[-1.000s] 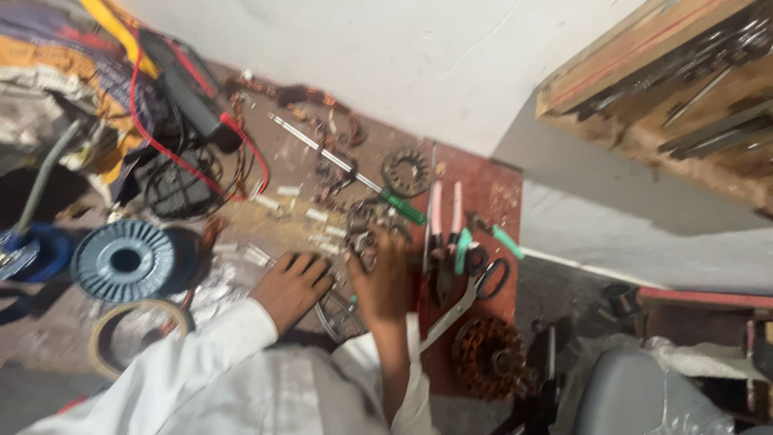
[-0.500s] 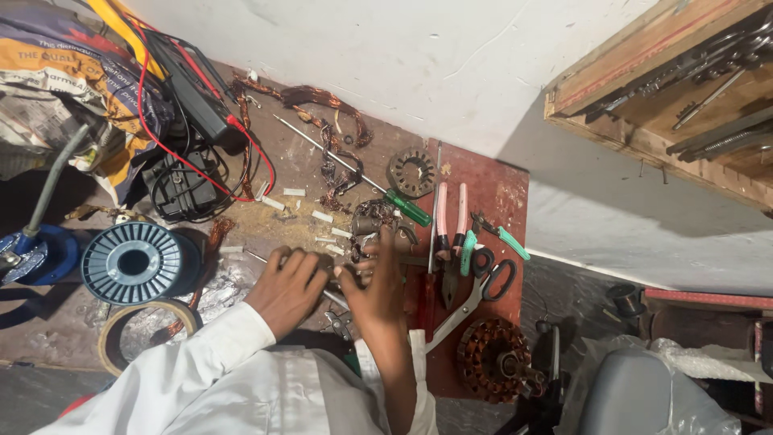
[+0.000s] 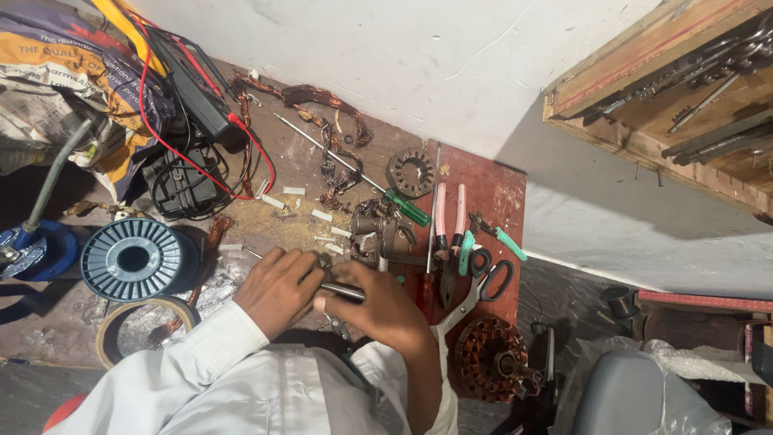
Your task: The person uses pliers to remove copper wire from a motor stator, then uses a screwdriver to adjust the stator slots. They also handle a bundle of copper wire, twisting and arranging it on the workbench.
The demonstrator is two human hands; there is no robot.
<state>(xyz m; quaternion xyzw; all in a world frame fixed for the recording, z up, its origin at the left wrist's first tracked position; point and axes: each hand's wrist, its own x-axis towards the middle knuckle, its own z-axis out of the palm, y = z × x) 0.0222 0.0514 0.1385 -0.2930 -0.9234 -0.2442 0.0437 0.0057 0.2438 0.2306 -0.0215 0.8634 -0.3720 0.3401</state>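
- Both hands have drawn in close since the earlier frames: they lay spread over the loose parts then, and now they meet at the near edge of the desk.
- Left hand has its fingers curled round one end of a short metal rod; right hand has its fingers wrapped over the other end, so the rod bridges the two just above the lap.
- Judging from this grip, the work goes best with the rod kept level and both wrists steady, clear of the clutter beside it.
- Rod: smooth, grey, cylindrical, with a dull shine.
- Just beyond the knuckles lie brown, rough motor parts and white paper slips.
- Right of them: pink-handled pliers, black-handled scissors, a green-handled screwdriver.
- Copper-wound armature, ribbed and rusty, sits near the right elbow.
- Blue-grey plastic spool, round and grooved, rests well to the left.
- Desk surface is worn, reddish and dusty.
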